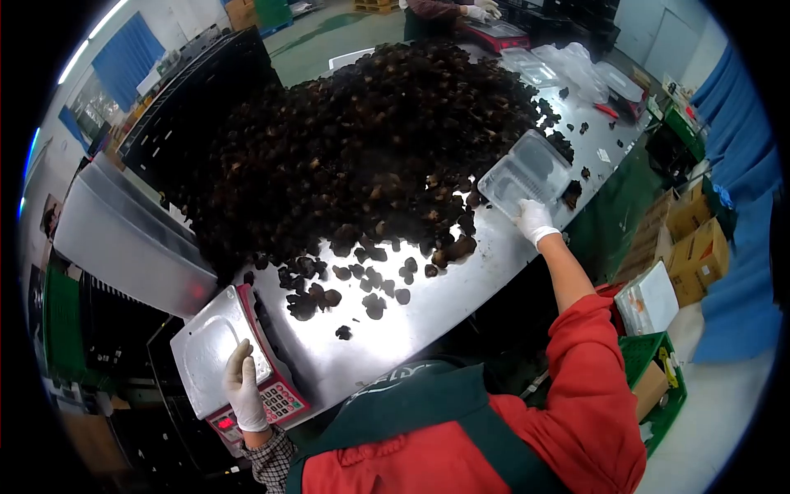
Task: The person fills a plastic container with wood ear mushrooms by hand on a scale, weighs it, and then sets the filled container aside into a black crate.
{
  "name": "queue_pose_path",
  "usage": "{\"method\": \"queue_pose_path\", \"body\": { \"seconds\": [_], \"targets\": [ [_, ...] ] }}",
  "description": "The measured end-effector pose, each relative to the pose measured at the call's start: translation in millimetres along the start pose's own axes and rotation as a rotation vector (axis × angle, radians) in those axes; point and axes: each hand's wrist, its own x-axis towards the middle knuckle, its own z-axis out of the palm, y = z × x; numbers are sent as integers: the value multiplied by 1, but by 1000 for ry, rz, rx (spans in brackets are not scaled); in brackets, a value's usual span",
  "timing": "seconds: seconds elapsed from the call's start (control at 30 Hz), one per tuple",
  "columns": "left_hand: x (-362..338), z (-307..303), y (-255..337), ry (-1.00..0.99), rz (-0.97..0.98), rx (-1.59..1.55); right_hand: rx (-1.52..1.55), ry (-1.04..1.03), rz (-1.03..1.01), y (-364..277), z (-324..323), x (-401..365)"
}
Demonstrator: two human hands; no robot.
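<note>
Reaching out over the steel bench (pixel 461 284), the person's gloved right hand (pixel 533 221) closes its grip on the near corner of a clear plastic tray (pixel 527 173), fingers pinching the rim. The tray lies tilted at the right edge of a big heap of dark mushrooms (pixel 362 140) that covers most of the bench; a few loose mushrooms (pixel 374 306) lie scattered on the bare metal nearer the person.

The gloved left hand (pixel 243 385) rests on a weighing scale (pixel 210 346) at the bench's near left corner. Its fingers are stretched flat over the edge of the steel pan, just above the red keypad (pixel 280 402), and hold nothing. The pan carries nothing but the hand.

At the far end, another person's gloved hands (pixel 481 10) are at a second red scale (pixel 494 31), with more clear trays (pixel 568 66) beside it. Cardboard boxes (pixel 699 247) stand on the floor to the right.
</note>
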Motion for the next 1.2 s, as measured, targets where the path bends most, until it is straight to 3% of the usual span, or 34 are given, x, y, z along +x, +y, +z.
{"method": "queue_pose_path", "body": {
  "seconds": [0.2,0.27,0.33,0.37,0.43,0.47,0.5,0.53,0.6,0.67,0.73,0.77,0.8,0.9,0.93,1.0,1.13,1.2],
  "targets": [
    [-3,10,15,-2,116,120,-55,186,-146,-54,-62,-6],
    [-3,14,21,50,226,254,11,520,-483,-103,-83,-20],
    [-2,24,34,31,425,362,-16,547,-689,-185,-93,-47],
    [-2,32,45,21,544,460,62,477,-872,-223,-90,-61],
    [1,43,69,17,815,736,220,537,-1095,-299,-74,-112],
    [-3,43,76,3,832,903,285,561,-1209,-336,-65,-138],
    [-6,35,73,-13,810,1059,625,487,-1190,-370,-45,-164],
    [-9,24,67,-28,784,1216,412,458,-1338,-396,-40,-188],
    [-9,-26,39,12,697,1274,523,361,-1421,-421,-28,-214],
    [-18,-65,12,139,623,1293,679,407,-1418,-408,-29,-233],
    [-26,-87,-22,235,528,1298,761,183,-1442,-384,-3,-223],
    [-30,-93,-39,285,477,1297,737,-87,-1326,-367,23,-212],
    [-31,-95,-55,310,415,1292,638,101,-1216,-341,51,-204],
    [-32,-87,-82,302,223,1255,325,33,-994,-280,81,-188],
    [-31,-69,-71,407,383,1302,360,139,-980,-273,80,-182],
    [-27,-27,-33,407,497,1075,305,193,-929,-267,85,-170],
    [-18,56,-27,-83,630,679,326,254,-838,-251,95,-139],
    [-12,97,-52,-166,569,694,327,308,-757,-242,85,-134]
  ]
}}
